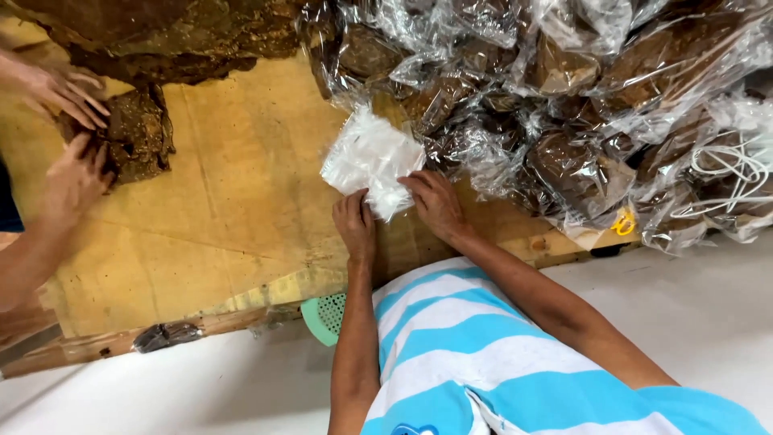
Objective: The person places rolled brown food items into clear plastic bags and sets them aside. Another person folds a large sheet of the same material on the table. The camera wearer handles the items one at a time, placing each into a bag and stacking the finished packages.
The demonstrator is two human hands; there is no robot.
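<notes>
Left hand point(355, 223): fingers curled onto near edge of bags point(372, 159), pinching it, knuckles up.
Right hand point(435, 201): fingers bent down on same stack's right corner, gripping it; thumb hidden.
Bags: small stack of clear empty plastic bags, flat on surface point(233, 201), far end touching filled pile point(564, 97).
Filled pile: crinkly clear packs of brown leaf, heaped across top right.
Leaf point(141, 133): loose dark clump at left, bigger mass along top edge.
Other person: two hands point(68, 129) on loose clump, well apart from stack.
Step judged: separating one bag off stack or opening its mouth.
Do well: hold stack down with one hand, rub top layer with other thumb till it slips; lift one only.
Watch: film clings, two may come up together; keep stack clear of pile so it doesn't get buried.
Also: green plastic basket point(324, 312) under surface edge; white cords point(737, 173) at right.
</notes>
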